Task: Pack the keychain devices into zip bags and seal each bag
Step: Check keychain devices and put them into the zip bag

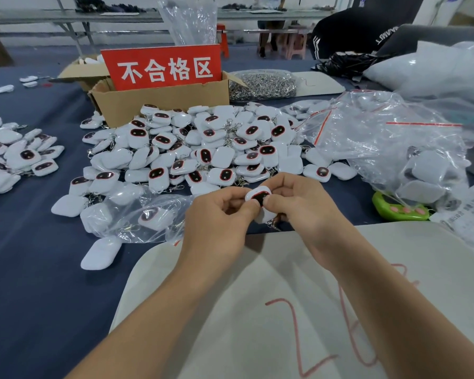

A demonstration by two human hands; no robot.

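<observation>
On the blue cloth bench, a crinkly clear zip bag lies just beside the left hand, handy for filling. Behind, glossy white keychain devices, rounded squares with dark red-rimmed faces, lie heaped within reach. Left and right hand together pinch 1 device, face up, probably for checking. Red-striped bags pile at right.

the dark blue cloth-covered table bears a heap of white keychain devices at its middle, a brown cardboard box toward the far edge, clear plastic zip bags by the right edge, and a white sheet at the near edge.
</observation>
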